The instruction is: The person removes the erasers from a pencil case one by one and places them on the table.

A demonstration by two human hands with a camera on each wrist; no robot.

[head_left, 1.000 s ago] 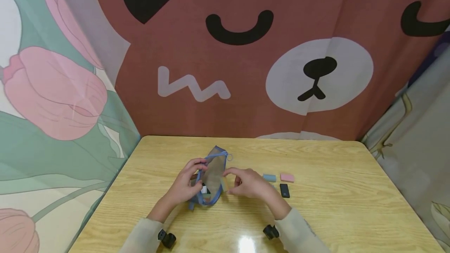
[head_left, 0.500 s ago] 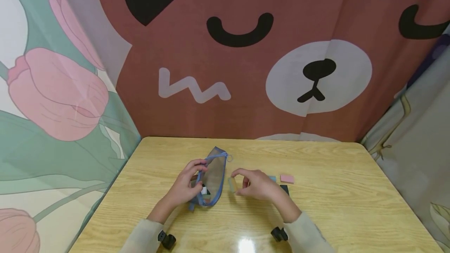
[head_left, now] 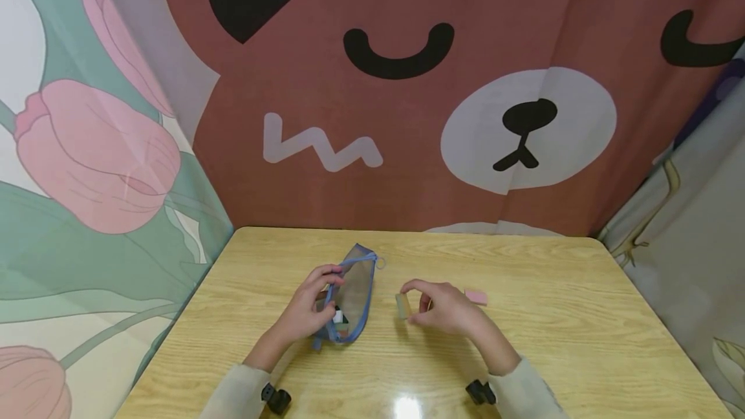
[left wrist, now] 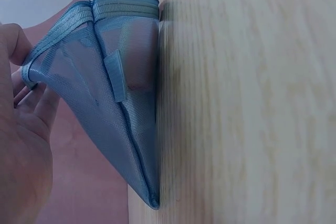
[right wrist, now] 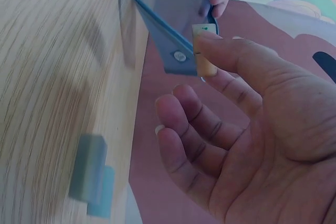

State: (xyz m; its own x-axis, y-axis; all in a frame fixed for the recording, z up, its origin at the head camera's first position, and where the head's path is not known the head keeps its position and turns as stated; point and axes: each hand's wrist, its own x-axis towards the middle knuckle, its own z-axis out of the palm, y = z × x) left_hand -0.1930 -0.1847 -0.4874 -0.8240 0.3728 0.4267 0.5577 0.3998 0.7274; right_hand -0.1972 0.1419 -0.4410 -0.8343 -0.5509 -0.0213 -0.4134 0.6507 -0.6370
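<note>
A person's left hand (head_left: 308,302) is gripping the rim of a blue mesh pouch (head_left: 357,290) while the right hand (head_left: 443,308) is pinching a yellow-and-green block (head_left: 404,306) above the wooden table (head_left: 582,315), near the pouch. A pink block (head_left: 477,297) is lying just beyond; the right hand is blocking the head view of a grey-green block (right wrist: 87,169) and a teal block (right wrist: 107,195).

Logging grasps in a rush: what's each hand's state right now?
Left hand: holding the blue mesh zipper pouch by its rim.
Right hand: pinching a small yellow-and-green block.

PLACE: indoors, curtained off | bear-print curtain (head_left: 419,193) | tulip-print curtain (head_left: 99,160) | wood-grain table (head_left: 582,328)
</note>
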